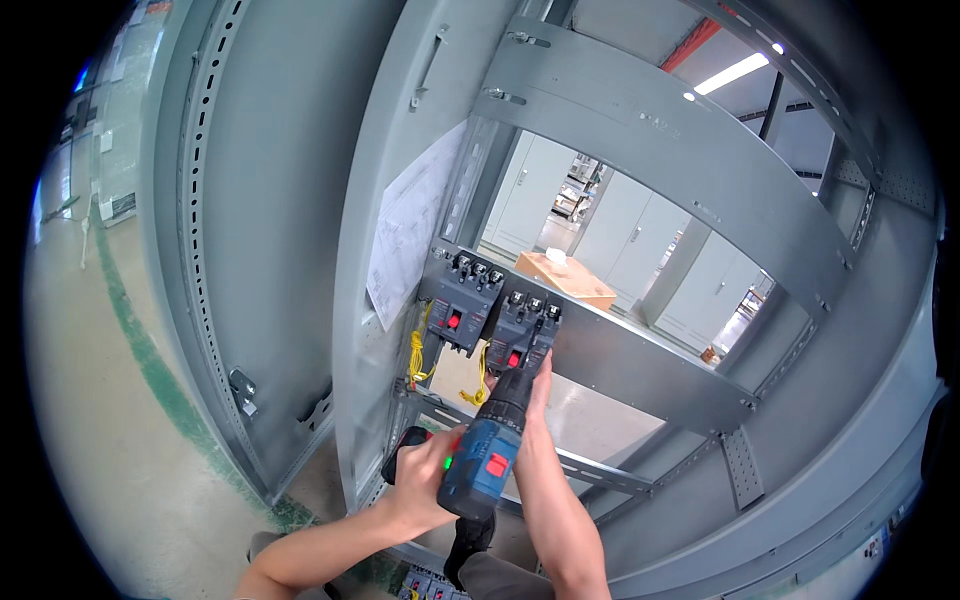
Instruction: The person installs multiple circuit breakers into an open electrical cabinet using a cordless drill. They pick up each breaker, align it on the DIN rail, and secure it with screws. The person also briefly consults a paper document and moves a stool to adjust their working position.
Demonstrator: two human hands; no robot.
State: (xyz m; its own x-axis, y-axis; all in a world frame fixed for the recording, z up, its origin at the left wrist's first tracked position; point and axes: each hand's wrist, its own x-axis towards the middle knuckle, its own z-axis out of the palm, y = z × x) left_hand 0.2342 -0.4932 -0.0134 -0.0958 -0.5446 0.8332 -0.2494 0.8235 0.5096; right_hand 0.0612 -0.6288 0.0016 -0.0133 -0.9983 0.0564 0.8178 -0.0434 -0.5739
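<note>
My left hand [425,472] grips the handle of a blue and black cordless drill [487,455]. The drill points up at the lower edge of the right one of two black circuit breakers [522,335]. The other breaker [462,303] sits beside it, to its left. Both are fixed on a grey cross rail [640,360] of an open grey cabinet frame. My right hand [542,378] rests against the drill's chuck and touches the underside of the right breaker. Its fingers are hidden behind the drill.
A paper drawing [410,235] hangs on the grey upright left of the breakers, with yellow wires [417,355] below it. A cardboard box [565,280] lies behind the rail. More breakers [425,585] lie on the floor by my knees. Grey cabinets stand beyond.
</note>
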